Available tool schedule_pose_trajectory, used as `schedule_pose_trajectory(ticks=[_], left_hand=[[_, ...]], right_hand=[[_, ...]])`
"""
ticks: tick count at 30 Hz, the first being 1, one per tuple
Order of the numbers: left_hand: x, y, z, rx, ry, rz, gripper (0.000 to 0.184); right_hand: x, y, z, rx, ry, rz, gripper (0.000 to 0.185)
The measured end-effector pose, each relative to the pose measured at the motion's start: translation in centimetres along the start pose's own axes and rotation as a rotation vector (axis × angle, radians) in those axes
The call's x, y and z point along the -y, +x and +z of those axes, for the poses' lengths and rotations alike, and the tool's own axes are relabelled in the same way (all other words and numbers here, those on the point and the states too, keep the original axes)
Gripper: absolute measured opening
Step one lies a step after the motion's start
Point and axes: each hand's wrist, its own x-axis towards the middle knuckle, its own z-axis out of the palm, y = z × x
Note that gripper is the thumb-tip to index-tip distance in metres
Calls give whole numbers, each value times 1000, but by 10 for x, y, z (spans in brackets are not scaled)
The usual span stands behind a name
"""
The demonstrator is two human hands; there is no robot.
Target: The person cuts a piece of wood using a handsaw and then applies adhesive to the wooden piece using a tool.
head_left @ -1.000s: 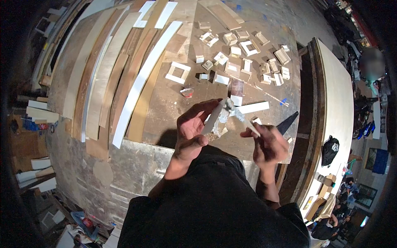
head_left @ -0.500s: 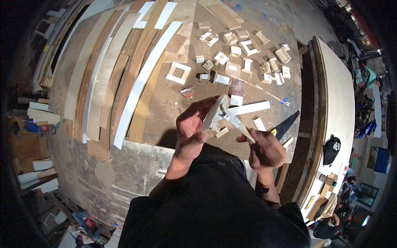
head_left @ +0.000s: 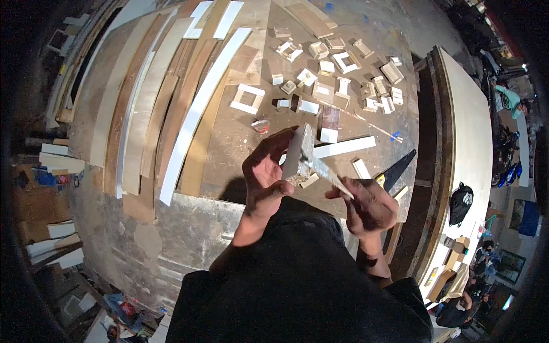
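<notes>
My left hand (head_left: 264, 174) is closed around the edge of a small wooden block (head_left: 293, 155). The block is tilted nearly edge-on to me, and a whitish paste covers its right-hand face. A flat stick (head_left: 326, 170), smeared with the same whitish paste, is gripped in my right hand (head_left: 370, 207). Its far end touches the pasted face. Just below the block, a short wooden piece (head_left: 309, 180) lies on the table. Beyond the hands lies a white strip (head_left: 346, 147). To the right of my right hand is a handsaw (head_left: 398, 170) with a dark blade.
Long boards (head_left: 191, 123) lie side by side across the left of the worktable (head_left: 229, 134). Several small wooden assemblies (head_left: 345, 62) are scattered at the back, near a square frame (head_left: 247, 99). A second light-topped bench (head_left: 466, 131) stands at the right, with a black bag (head_left: 461, 204) on it.
My left hand has turned the block more edge-on, so less of its pasted face shows. The stick's end still rests against it, and my right hand has shifted slightly.
</notes>
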Motion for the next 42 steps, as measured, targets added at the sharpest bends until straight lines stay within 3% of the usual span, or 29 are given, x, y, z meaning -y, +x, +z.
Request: schedule_pose_trajectory(ticks=[3,5,8,10,14,16,18,20,24,27,31,33,35,37,40,42], left_hand=[[-3,-3,-2,-66,60,-9,102],[0,-5,-7,-34,199,43,102],[-3,-5,-5,-3,147,13,105],[-6,-3,-1,16,121,0,107],[-10,-2,6,-8,29,-41,105],[-10,-3,4,-42,-49,-42,102],[-9,-5,-3,-15,40,-67,109],[-11,-4,-2,-6,58,-71,112],[-14,0,3,29,46,-87,115],[-14,1,4,23,43,-104,114],[-10,0,1,34,57,-81,112],[-8,2,4,5,-48,-6,100],[-8,3,4,7,-54,-13,100],[-10,2,3,6,-58,-17,100],[-11,0,0,-2,18,-93,110],[-10,-1,-1,10,20,-85,110]], right_hand=[[-7,-7,-12,128,-104,-233,25],[-12,-5,-11,68,-68,-216,25],[-21,17,-1,-66,-32,-213,34],[-24,26,3,-76,-45,-129,33],[-27,22,1,-23,-134,-200,33],[-14,21,1,50,-142,-294,20],[-17,13,-3,99,-159,-269,18],[-22,16,0,-36,-46,-253,17],[-32,29,8,-52,-62,-141,21],[-28,27,10,-37,-84,-252,28],[-22,14,4,-21,-135,-225,36],[-17,11,2,-11,-153,-202,37],[-13,8,-1,-2,-174,-179,37],[-13,5,-6,57,-206,-280,21],[-4,13,-17,117,-232,-463,19],[-13,6,-14,15,-93,-314,14]])
